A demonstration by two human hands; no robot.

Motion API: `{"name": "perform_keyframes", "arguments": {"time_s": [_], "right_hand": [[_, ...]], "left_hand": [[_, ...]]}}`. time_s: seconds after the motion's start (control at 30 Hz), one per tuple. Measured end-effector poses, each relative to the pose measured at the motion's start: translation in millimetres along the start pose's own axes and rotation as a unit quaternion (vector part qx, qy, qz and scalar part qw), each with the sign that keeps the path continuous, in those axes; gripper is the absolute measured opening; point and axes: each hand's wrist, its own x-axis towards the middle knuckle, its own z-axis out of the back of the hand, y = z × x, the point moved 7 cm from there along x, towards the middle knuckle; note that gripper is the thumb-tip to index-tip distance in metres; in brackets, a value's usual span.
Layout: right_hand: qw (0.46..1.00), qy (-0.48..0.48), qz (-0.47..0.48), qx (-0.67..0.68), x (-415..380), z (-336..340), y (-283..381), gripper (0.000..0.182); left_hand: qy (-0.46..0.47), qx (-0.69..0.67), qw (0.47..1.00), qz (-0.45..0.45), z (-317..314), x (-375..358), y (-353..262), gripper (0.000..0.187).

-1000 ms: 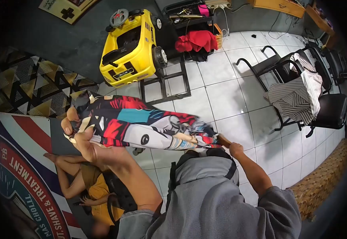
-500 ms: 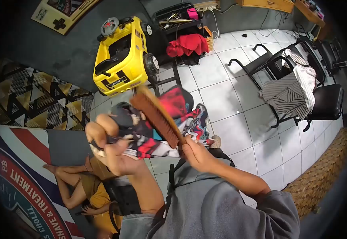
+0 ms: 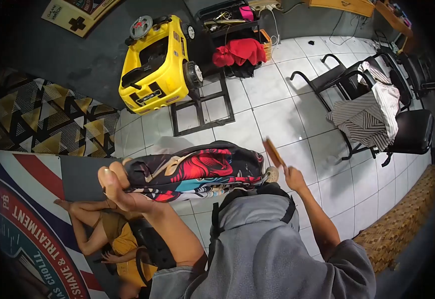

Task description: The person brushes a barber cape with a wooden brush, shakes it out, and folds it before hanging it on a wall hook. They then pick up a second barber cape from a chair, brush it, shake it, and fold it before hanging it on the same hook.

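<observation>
Patterned cloth [image 3: 205, 172], black, red, white and teal, hangs in loose folds above the tiled floor [image 3: 272, 119], stretched from left to right in front of the person's body. The left hand [image 3: 120, 187] is at its left end, fingers and thumb closed in a firm grip on the bunched fabric. At the other side, the right hand [image 3: 294, 178] has its grip wrapped around the handle of a wooden brush [image 3: 276, 153]. The brush stands just beside the cloth's right end, its head pointing to the far side and its reddish-brown bristles turned roughly left, toward the fabric; the two look apart.

The step in hand seems to be brushing the cloth down, with this moment falling between strokes. Another stroke would call for keeping the left end held up and the fabric fairly taut, then bringing the bristles in from the right so that they lie flat along a fold. Slack folds could catch the brush or swing away from it, so a light, lengthwise pass looks the safer choice. How dirty the fabric is cannot be told from this view.
</observation>
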Motion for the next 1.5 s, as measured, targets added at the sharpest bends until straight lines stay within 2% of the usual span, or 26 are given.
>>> {"name": "perform_keyframes", "arguments": {"time_s": [0.07,0.13,0.2,0.27,0.33,0.4,0.47,0.53,0.6,0.67,0.73,0.8,0.83,0.87,0.9,0.93,1.0,1.07,1.17,1.2,1.27,1.33,1.37,1.4,1.43,1.5], "right_hand": [[0.956,-0.068,0.018,0.284,-23.3,64.5,80.3,0.036],[0.864,0.004,0.069,0.498,-46.1,99.5,152.0,0.034],[0.83,0.07,0.149,0.532,-76.7,134.4,217.2,0.024],[0.855,0.039,0.333,0.395,-101.2,151.8,263.2,0.019],[0.845,0.096,0.391,0.352,-101.1,118.1,274.2,0.016],[0.898,0.096,0.351,0.246,-78.7,68.3,240.3,0.019],[0.944,0.088,0.313,0.048,-50.9,18.6,179.0,0.027],[0.968,0.169,0.166,-0.086,-17.0,-58.7,72.7,0.039],[0.964,0.233,-0.019,-0.123,-18.4,-52.3,16.9,0.036],[0.96,0.233,0.029,-0.154,-4.4,-81.8,-38.6,0.035],[0.964,0.205,-0.031,-0.164,1.7,-78.7,-64.7,0.035],[0.989,0.097,-0.052,-0.094,8.7,-37.4,-39.8,0.04],[0.999,0.031,-0.028,-0.014,10.8,-18.8,-19.7,0.04],[0.997,-0.038,-0.004,0.065,11.0,3.1,3.4,0.04],[0.98,-0.058,0.009,0.19,0.3,34.0,44.5,0.039],[0.947,-0.078,0.022,0.312,-16.3,66.6,89.7,0.038],[0.9,-0.036,0.045,0.432,-41.2,91.0,151.7,0.034],[0.861,0.023,0.176,0.477,-64.8,101.7,205.4,0.027],[0.867,0.029,0.371,0.33,-87.3,84.1,241.1,0.02],[0.867,0.029,0.373,0.33,-81.8,67.7,229.2,0.02],[0.919,0.088,0.337,0.183,-52.7,4.5,177.1,0.023],[0.971,0.112,0.207,-0.03,-18.0,-42.4,91.0,0.021],[0.982,0.152,0.078,-0.079,-7.8,-49.5,46.5,0.026],[0.974,0.183,0.053,-0.123,-1.5,-67.4,-1.0,0.03],[0.972,0.176,0.018,-0.154,0.5,-68.8,-38.7,0.034],[0.968,0.17,-0.019,-0.184,1.4,-65.7,-65.6,0.038]], "left_hand": [[0.012,0.001,1.0,-0.002,-4.4,-7.5,3.8,0.028],[0.139,-0.039,0.989,0.016,-15.7,-15.2,11.6,0.029],[0.166,-0.043,0.985,0.0,-21.7,-16.1,14.4,0.03],[0.341,-0.162,0.926,0.012,-43.3,-21.2,14.6,0.031],[0.403,-0.226,0.886,-0.023,-43.9,-20.2,10.5,0.029],[0.232,-0.172,0.957,0.0,-42.4,-16.1,-0.2,0.027],[0.282,-0.343,0.893,0.072,-43.0,-7.3,-8.7,0.027],[0.254,-0.286,0.924,0.022,-36.4,0.5,-25.8,0.023],[0.299,-0.288,0.909,0.031,-21.8,1.9,-23.2,0.019],[0.342,-0.288,0.894,0.039,-19.2,-5.2,-23.5,0.016],[0.279,-0.302,0.911,0.045,-14.2,-9.2,-20.4,0.029],[0.303,-0.319,0.895,0.072,-17.3,-14.9,-9.1,0.027],[0.184,-0.007,0.974,-0.132,-7.4,-15.6,-14.3,0.026],[0.038,0.305,0.898,-0.316,-7.3,-30.5,-27.7,0.025],[0.001,0.261,0.961,-0.097,-12.3,-21.0,-17.4,0.027],[-0.014,0.206,0.978,-0.029,-14.1,-20.5,-5.2,0.033],[-0.035,0.143,0.989,-0.014,-34.1,-21.7,3.2,0.044],[-0.026,0.104,0.994,-0.007,-45.3,-20.9,9.7,0.048],[-0.074,0.112,0.991,-0.018,-49.8,-22.3,5.2,0.044],[-0.075,0.111,0.991,-0.019,-51.7,-21.4,0.8,0.044],[-0.13,0.076,0.988,0.029,-48.9,-19.4,-4.5,0.036],[-0.152,0.042,0.987,0.04,-32.6,-10.5,-4.2,0.03],[-0.178,0.07,0.982,0.009,-23.5,-9.8,-10.9,0.03],[-0.202,0.096,0.974,-0.021,-13.8,-8.9,-17.3,0.032],[-0.145,0.051,0.988,0.029,-5.5,-4.5,-9.3,0.031],[-0.16,0.072,0.984,0.003,-6.1,-9.5,-10.6,0.029]]}}
